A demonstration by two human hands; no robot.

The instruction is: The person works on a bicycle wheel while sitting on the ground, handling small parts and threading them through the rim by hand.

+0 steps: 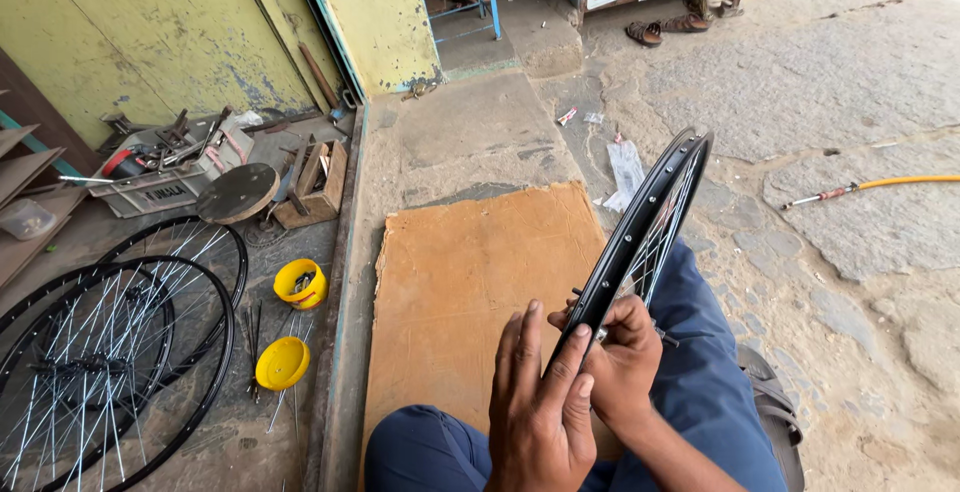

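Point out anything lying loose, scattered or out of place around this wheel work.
Litter, a clear plastic bag and small scraps, lies on the ground beyond the cardboard sheet. Loose spokes lie beside the yellow tub, whose lid is off.
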